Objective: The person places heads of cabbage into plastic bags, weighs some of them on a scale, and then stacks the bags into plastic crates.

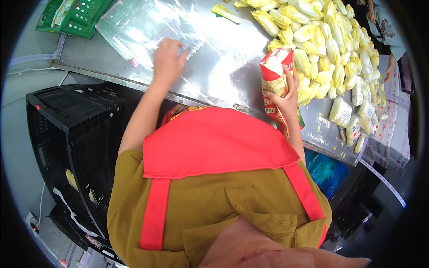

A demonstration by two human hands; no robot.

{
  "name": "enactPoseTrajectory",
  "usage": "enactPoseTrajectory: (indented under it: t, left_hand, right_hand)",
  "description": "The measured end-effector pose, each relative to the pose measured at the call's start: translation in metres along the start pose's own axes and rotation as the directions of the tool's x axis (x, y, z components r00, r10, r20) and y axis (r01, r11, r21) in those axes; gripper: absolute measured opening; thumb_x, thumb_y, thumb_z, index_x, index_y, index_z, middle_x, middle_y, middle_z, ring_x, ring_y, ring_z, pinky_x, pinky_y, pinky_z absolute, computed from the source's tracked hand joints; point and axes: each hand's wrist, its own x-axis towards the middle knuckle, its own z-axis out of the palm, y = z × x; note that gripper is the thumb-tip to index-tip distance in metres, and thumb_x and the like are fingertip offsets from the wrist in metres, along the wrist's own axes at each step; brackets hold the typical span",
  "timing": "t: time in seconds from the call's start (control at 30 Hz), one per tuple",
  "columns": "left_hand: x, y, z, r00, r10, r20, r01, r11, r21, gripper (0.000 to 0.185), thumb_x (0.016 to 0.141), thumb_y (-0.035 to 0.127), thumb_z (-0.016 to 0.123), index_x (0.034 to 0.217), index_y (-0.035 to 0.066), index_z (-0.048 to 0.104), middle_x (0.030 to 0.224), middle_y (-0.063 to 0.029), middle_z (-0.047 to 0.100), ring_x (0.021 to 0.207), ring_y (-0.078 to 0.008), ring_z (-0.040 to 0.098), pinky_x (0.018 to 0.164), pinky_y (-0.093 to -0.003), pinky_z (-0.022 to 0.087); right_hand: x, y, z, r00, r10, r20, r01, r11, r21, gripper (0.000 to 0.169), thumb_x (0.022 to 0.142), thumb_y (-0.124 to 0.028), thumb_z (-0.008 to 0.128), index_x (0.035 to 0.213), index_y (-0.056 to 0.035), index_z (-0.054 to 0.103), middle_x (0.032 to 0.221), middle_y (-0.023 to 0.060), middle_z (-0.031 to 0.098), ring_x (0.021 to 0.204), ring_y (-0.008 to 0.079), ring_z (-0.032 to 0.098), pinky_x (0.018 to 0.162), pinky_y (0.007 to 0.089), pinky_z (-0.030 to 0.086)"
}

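Observation:
My right hand (pixel 284 93) grips a red and gold printed plastic bag (pixel 273 87) around its side, near the table's front edge. Pale rounded pieces, perhaps cabbage butts, show in the bag's open top. Over a stack of clear plastic bags (pixel 134 31) hovers or rests my left hand (pixel 169 62), its fingers bent beside a crumpled plastic edge; whether they pinch the film is unclear. Just beyond the printed bag lies a large heap of yellow napa cabbage hearts (pixel 315 43). One loose cabbage leaf (pixel 226 14) lies apart on the steel table (pixel 231 63).
Several wrapped cabbage packs (pixel 341 111) sit at the table's right end. A green plastic crate (pixel 75 16) stands at the far left. Black crates (pixel 83 110) rise by my left side. Another person's arm (pixel 390 67) shows at the far right, beyond the heap.

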Motion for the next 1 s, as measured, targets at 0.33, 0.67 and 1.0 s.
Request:
enactPoseTrajectory:
  t: [0.33,0.67,1.0]
  left_hand:
    - [-0.035,0.054,0.067,0.918,0.057,0.392,-0.037,0.998,-0.058,0.02,0.075,0.02,0.074,0.073,0.007,0.059,0.084,-0.0081,0.056,0.088,-0.0294,0.053,0.077,-0.0419,0.042]
    - [-0.029,0.066,0.069,0.893,-0.032,0.448,0.004,0.998,0.064,0.014,0.08,0.02,0.069,0.081,0.008,0.061,0.088,-0.0076,0.058,0.091,-0.03,0.054,0.078,-0.0432,0.042]
    - [-0.018,0.071,0.063,0.865,0.031,0.502,-0.108,0.986,0.124,0.011,0.082,0.019,0.064,0.082,0.009,0.064,0.086,-0.0096,0.059,0.092,-0.0302,0.056,0.08,-0.0446,0.042]
  right_hand:
    - [-0.026,0.0,0.014,0.959,-0.127,0.254,0.106,0.99,0.092,0.09,0.051,-0.019,0.081,0.135,-0.0186,0.051,0.15,0.019,0.02,0.14,0.036,0.023,0.113,0.0431,0.025]
    - [-0.04,0.021,0.016,0.943,-0.136,0.303,0.115,0.99,0.087,0.088,0.051,-0.021,0.081,0.134,-0.0198,0.052,0.15,0.0207,0.02,0.139,0.038,0.024,0.112,0.0439,0.026]
    - [-0.038,0.011,0.014,0.92,-0.165,0.356,0.142,0.986,0.09,0.087,0.052,-0.02,0.08,0.134,-0.02,0.052,0.15,0.0197,0.02,0.139,0.038,0.023,0.112,0.0437,0.025]
